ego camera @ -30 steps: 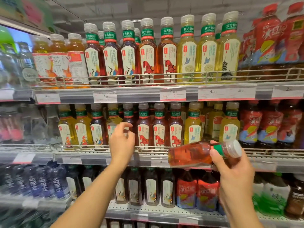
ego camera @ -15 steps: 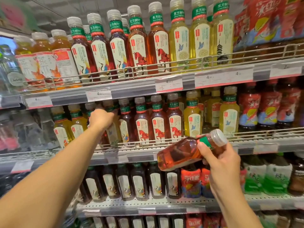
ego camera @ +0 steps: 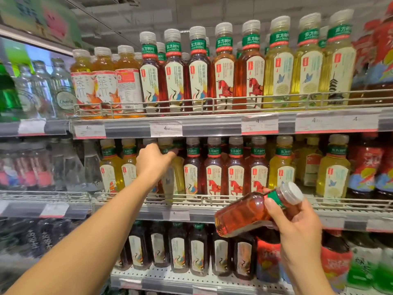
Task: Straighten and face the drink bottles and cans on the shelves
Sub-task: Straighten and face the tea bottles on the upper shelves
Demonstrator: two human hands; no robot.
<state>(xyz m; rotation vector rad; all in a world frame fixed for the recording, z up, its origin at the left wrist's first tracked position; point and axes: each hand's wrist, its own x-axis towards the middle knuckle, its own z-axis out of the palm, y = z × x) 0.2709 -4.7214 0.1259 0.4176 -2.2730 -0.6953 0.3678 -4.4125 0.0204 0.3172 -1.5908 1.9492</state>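
Currently the left hand (ego camera: 154, 161) reaches into the middle shelf (ego camera: 212, 211), its fingers curled round the neck of a yellow-green tea bottle (ego camera: 173, 177) in the second row; how tightly they close cannot be told. The right hand (ego camera: 297, 228) grips an amber tea bottle (ego camera: 251, 211) by neck and shoulder, fingers clamped below the white cap (ego camera: 292, 193). This bottle is tilted, base down-left, cap up-right, in open air in front of the middle shelf's wire front rail (ego camera: 212, 196) and clear of it.

Each shelf edge carries a wire rail and a price strip; bottles stand tight shoulder to shoulder, with a gap in the middle row between the pale bottle (ego camera: 281, 167) and the recessed bottles to its right.

Readable writing: green neck bands marked 东方树叶 on the top-shelf bottles (ego camera: 223, 67); orange-labelled bottles (ego camera: 104, 81) marked 茶π; a glass bottle (ego camera: 64, 90) labelled Chang; price tags (ego camera: 165, 128) reading 4.

Compared with half a second before, the left hand sits further right along the middle row, now at the yellow-green bottle instead of the dark ones at its left. The amber bottle keeps the same tilt and grip. The view is raised, showing more of the top shelf (ego camera: 212, 120).
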